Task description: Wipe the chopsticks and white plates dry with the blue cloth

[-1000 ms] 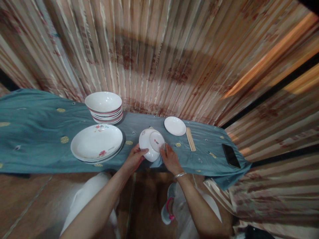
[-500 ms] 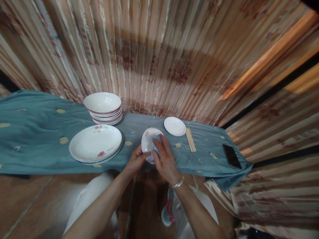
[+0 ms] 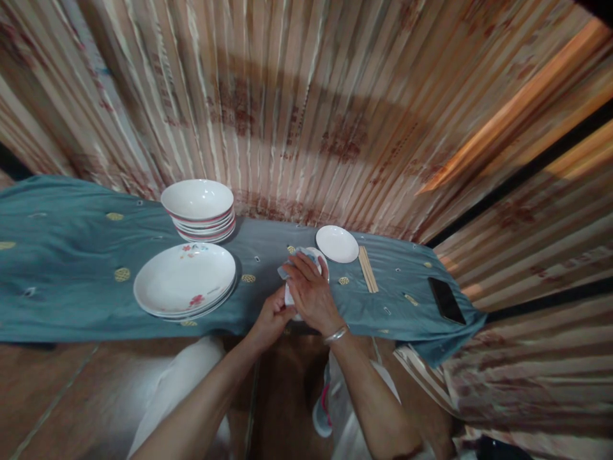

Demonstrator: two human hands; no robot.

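My left hand [image 3: 272, 317] grips the near-left rim of a small white plate [image 3: 324, 263], its thumb on the edge. Over the plate lies my right hand [image 3: 310, 295], a silver bangle on its wrist, pressing a light blue-grey cloth [image 3: 284, 273] against the surface. Most of the plate is hidden beneath this hand and the cloth. Just behind and to the right rests another small white plate [image 3: 337, 243], with several wooden chopsticks [image 3: 368, 269] beside it.
On the left stand a stack of white bowls with red rims [image 3: 204, 223] and a stack of flower-patterned oval plates [image 3: 184, 281]. A black phone [image 3: 446, 300] lies at the right end of the teal tablecloth [image 3: 86, 255]. A pleated curtain [image 3: 268, 128] hangs behind.
My right hand has swept the cloth up and left across the plate, covering more of it. The plate has shifted slightly right in my left hand.
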